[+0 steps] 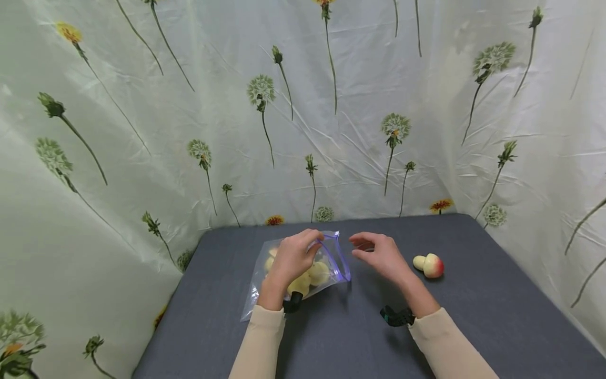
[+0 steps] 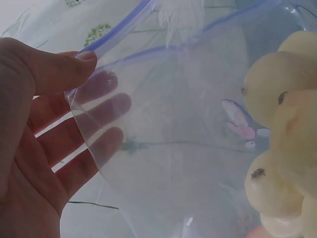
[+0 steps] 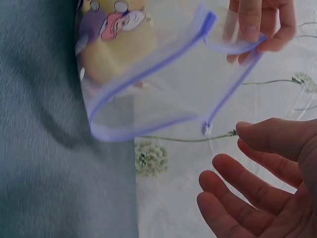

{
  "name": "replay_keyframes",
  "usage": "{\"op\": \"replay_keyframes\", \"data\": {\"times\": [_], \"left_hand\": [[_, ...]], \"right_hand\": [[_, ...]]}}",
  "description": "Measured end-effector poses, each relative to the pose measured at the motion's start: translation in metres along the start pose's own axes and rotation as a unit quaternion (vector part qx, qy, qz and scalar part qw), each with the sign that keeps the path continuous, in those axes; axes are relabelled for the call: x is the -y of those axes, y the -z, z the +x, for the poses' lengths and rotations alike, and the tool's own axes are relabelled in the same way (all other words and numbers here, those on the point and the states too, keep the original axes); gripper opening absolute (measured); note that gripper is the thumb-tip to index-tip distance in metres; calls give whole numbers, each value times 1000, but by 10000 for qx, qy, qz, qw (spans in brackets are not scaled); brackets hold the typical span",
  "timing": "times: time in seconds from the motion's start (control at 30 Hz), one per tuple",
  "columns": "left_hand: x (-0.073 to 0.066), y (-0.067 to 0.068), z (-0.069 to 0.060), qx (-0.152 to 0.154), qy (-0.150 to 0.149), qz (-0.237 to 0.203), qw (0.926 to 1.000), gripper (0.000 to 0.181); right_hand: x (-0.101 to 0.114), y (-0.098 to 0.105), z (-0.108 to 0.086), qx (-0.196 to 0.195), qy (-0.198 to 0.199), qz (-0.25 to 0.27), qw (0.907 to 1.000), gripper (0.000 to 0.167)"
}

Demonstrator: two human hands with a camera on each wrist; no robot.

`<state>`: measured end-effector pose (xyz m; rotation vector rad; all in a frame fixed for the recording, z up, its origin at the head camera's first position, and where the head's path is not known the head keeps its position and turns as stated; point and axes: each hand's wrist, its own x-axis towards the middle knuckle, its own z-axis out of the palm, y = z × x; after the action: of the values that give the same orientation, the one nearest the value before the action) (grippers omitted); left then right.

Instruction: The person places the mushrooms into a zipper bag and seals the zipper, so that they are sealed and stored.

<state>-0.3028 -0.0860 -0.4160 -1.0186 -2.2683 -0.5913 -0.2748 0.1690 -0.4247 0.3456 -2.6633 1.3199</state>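
Observation:
A clear zip bag point(image 1: 259, 279) with a purple zip edge lies on its side, its mouth gaping to the right. Inside are several pale yellow fruits point(image 2: 277, 84), crowded together. My left hand point(image 1: 295, 255) pinches the bag's top edge between thumb and fingers; in the left wrist view the thumb presses on the purple strip, with fingers behind the clear film. My right hand point(image 1: 381, 256) hovers just right of the bag's mouth, apart from it. The right wrist view shows that hand's fingers point(image 3: 247, 188) loosely spread, holding nothing.
To the right of my right hand, two fruits lie on the dark grey table point(image 1: 350, 337): a small pale one point(image 1: 418, 262) touching a bigger red-tipped one point(image 1: 433, 266). A flower-printed white curtain point(image 1: 303, 105) closes off the back and sides.

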Motion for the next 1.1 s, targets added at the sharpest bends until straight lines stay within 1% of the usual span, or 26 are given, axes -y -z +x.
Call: {"op": "replay_keyframes", "data": {"times": [0.3,0.7,0.9,1.1], "left_hand": [[1,1,1,-130,-117,-61,9998,18],[4,2,-1,-23,-66,35,10000,17],[3,1,0,-20,-84,52,9999,19],[2,-1,0,37,-132,14,9999,19]], "right_hand": [[-16,19,-4,-194,114,-360,9991,32],[-35,38,-16,-343,4,-504,9981,36],[-48,51,-24,-507,-83,-739,9959,37],[-64,64,-30,-670,-146,-1105,9915,38]]}}
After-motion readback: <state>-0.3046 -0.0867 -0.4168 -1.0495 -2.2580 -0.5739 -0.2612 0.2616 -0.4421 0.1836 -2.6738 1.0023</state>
